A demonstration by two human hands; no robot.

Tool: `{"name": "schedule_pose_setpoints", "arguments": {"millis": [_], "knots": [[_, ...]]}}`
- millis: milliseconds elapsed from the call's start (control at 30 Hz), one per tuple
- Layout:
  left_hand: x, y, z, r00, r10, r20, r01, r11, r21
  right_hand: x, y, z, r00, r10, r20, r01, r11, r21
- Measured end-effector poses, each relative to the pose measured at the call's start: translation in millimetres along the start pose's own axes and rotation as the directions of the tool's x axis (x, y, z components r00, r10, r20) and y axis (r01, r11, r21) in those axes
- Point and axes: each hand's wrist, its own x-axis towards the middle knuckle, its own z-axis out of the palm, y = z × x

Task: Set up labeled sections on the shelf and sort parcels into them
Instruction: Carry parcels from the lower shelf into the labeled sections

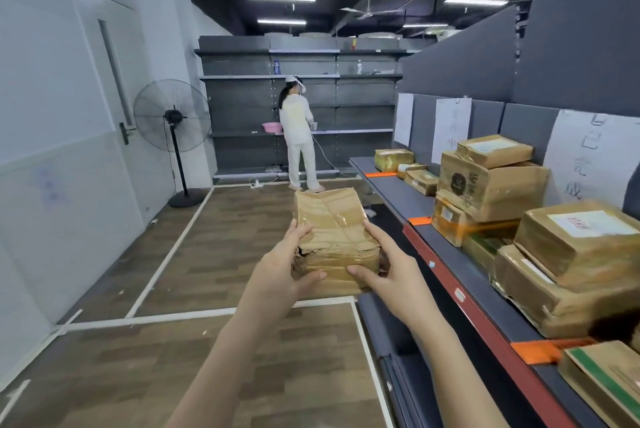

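Gripping the crushed, tape-slick parcel (334,237) at centre frame with your left hand (284,266) and right hand (384,272), you should probably support its soft, torn underside.

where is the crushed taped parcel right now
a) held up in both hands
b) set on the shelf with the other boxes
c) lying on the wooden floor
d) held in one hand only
A: the left hand and right hand grip the parcel from either side, in the air beside the shelf.
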Motion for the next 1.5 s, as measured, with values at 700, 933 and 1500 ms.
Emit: {"name": "schedule_pose_setpoints", "arguments": {"millis": [700, 933, 1500], "knots": [[464, -236, 119, 0.985, 0.129, 0.115, -0.114, 0.985, -0.132, 449, 215, -9, 0.987, 0.087, -0.135, -0.099, 0.991, -0.087], [579, -289, 175, 0.968, 0.178, 0.175, -0.126, 0.954, -0.273, 541, 275, -19, 0.948, 0.149, -0.281, -0.189, 0.975, -0.121], [857, -403, 229, 0.815, 0.443, 0.373, -0.311, 0.878, -0.363, 776, 358, 13, 0.727, 0.199, -0.658, -0.295, 0.955, -0.037]]}}
